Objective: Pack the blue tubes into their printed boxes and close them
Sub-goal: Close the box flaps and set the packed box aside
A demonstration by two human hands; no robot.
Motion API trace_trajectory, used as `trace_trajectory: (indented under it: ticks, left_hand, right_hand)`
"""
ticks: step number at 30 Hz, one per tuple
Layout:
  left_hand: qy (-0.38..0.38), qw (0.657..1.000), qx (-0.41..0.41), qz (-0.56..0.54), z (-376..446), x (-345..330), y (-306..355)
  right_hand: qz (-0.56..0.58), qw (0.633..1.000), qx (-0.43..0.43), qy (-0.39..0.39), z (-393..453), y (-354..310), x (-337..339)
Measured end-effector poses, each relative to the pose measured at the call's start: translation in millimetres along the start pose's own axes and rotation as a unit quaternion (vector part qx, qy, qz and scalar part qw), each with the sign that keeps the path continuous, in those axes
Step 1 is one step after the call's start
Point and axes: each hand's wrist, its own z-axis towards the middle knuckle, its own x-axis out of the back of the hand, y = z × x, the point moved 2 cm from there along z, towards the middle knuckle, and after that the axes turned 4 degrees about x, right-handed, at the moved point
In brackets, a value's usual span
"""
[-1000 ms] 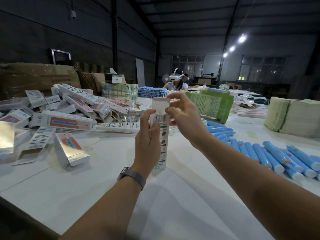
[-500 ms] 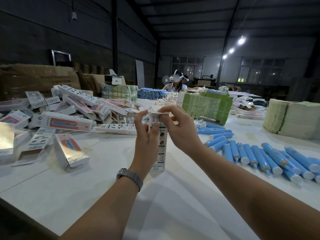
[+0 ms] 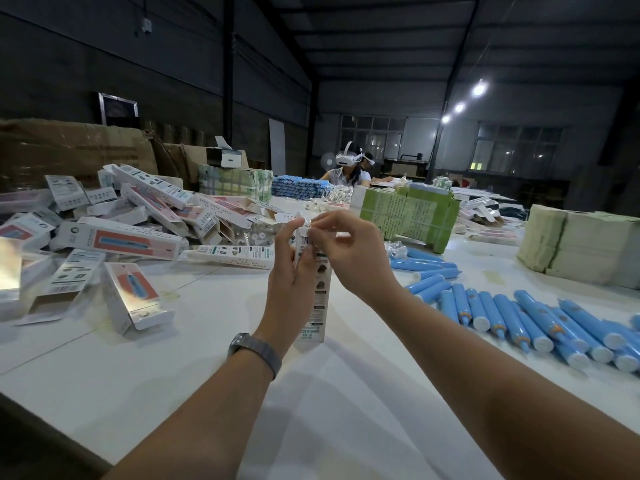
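Note:
A tall white printed box [image 3: 319, 303] stands upright on the white table [image 3: 194, 341] in front of me. My left hand [image 3: 292, 275] grips its upper part from the left, thumb and fingers wrapped round it. At the box's top end, my right hand [image 3: 349, 251] pinches the flap with curled fingers. Whether a tube is inside the box is hidden. Several blue tubes [image 3: 519, 317] with white caps lie in a loose row to the right.
A heap of printed boxes [image 3: 114, 233] covers the left of the table, some with open ends. Green bundles [image 3: 405, 213] and pale stacks [image 3: 581, 244] stand at the back right. Another person wearing a headset [image 3: 348, 164] sits at the far end.
The top flap stood up open a second ago. My right hand has folded it down onto the box top, and both hands with the box have sunk slightly.

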Motion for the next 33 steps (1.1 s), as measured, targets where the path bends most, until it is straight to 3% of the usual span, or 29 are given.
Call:
trace_trajectory:
  ticks: [12, 21, 33]
  left_hand:
    - [0.003, 1.0, -0.004, -0.004, 2, -1, -5]
    - [0.003, 1.0, 0.005, 0.023, -2, -2, -3]
    - [-0.002, 0.999, -0.013, 0.043, -4, 0, 1]
  right_hand:
    - [-0.126, 0.988, 0.09, -0.028, 0, -4, -2]
    - [-0.106, 0.993, 0.043, -0.03, 11, -11, -1]
    - [-0.212, 0.97, 0.07, -0.094, 25, -23, 8]
